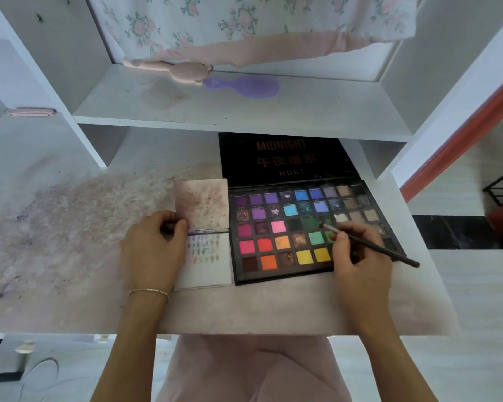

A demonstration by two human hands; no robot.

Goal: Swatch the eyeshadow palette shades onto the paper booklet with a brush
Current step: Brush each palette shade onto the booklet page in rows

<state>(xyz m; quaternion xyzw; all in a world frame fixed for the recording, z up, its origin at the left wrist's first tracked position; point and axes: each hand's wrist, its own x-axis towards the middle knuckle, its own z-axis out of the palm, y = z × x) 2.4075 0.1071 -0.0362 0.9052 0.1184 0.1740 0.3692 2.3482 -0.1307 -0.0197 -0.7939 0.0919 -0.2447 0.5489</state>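
Our left hand [154, 245] pins the booklet [205, 256] open, just left of the palette [302, 227]; our right hand [357, 256] pinches the brush [369, 245], tip loading dark green.

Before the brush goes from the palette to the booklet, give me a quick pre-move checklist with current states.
1. Brush held in right hand: ok.
2. Brush tip on a green pan of the palette: ok.
3. Pigment loaded on tip: cannot tell.
4. Booklet open, left hand holding its left edge: ok.
5. Blank paper below the existing swatch rows: ok.
6. Path from palette to booklet unobstructed: ok.
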